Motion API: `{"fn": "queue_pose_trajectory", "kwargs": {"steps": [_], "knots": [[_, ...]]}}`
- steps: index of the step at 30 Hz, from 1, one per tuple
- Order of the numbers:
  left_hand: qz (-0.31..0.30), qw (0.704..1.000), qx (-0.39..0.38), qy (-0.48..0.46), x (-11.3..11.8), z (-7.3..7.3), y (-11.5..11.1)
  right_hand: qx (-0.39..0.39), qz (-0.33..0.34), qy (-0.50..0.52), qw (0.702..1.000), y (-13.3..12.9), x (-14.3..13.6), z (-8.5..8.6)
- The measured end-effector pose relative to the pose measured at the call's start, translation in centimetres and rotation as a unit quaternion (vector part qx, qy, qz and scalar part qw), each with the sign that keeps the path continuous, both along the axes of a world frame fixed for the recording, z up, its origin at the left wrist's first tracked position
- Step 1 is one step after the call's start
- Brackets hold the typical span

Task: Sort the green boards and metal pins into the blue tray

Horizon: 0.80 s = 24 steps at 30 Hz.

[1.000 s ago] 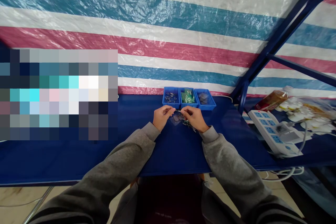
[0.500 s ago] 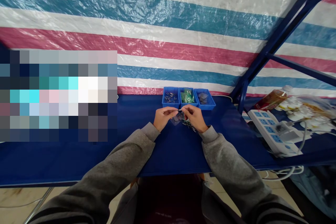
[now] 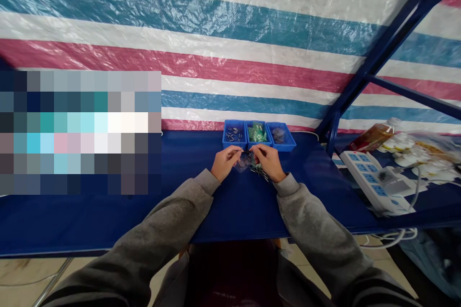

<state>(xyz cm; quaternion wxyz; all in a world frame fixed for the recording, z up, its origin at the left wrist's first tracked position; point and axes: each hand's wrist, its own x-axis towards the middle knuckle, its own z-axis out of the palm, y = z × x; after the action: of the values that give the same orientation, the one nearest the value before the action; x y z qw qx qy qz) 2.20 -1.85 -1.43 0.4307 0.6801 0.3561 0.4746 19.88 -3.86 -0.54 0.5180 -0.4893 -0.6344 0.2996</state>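
My left hand (image 3: 226,162) is closed in a pinch in front of the blue bins, on something too small to make out. Close to its right, my right hand (image 3: 269,161) is also pinched on something I cannot make out. Between and just below the fingertips is a clear plastic bag (image 3: 243,163). Several thin dark metal pieces (image 3: 260,172) lie beside my right hand. Behind the hands stand a blue bin with metal pieces (image 3: 235,134), a bin with green packets (image 3: 257,133) and a bin with greyish clear bags (image 3: 279,136).
A white power strip (image 3: 374,182) with a plugged-in adapter lies at the right, near a bottle (image 3: 374,135) and several white items (image 3: 428,160). A blue metal frame (image 3: 382,43) rises there. The blue table (image 3: 237,216) meets a striped sheet (image 3: 230,67). The left is pixelated.
My fingertips have moved slightly apart, the left ones a little to the left. The clear bag stays between the hands.
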Motion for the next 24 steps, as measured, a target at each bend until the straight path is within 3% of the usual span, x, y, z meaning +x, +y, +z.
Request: {"fn": "queue_pose_trajectory", "kwargs": {"steps": [3,5,14,24], "knots": [[0.026,0.993,0.079,0.078,-0.25,-0.33,0.26,0.016,-0.016,-0.016,1.000,0.05,0.17,-0.12],[0.032,0.991,0.091,0.093,-0.39,-0.43,0.40,0.028,-0.026,-0.035,0.999,0.07,0.30,-0.14],[0.024,0.999,0.028,0.014,-0.30,0.20,-0.05,0.070,0.059,-0.135,0.987,-0.17,-0.12,0.18],[0.023,1.000,0.006,-0.019,-0.08,-0.10,0.25,0.045,0.047,-0.103,0.993,-0.27,0.17,0.34]]}}
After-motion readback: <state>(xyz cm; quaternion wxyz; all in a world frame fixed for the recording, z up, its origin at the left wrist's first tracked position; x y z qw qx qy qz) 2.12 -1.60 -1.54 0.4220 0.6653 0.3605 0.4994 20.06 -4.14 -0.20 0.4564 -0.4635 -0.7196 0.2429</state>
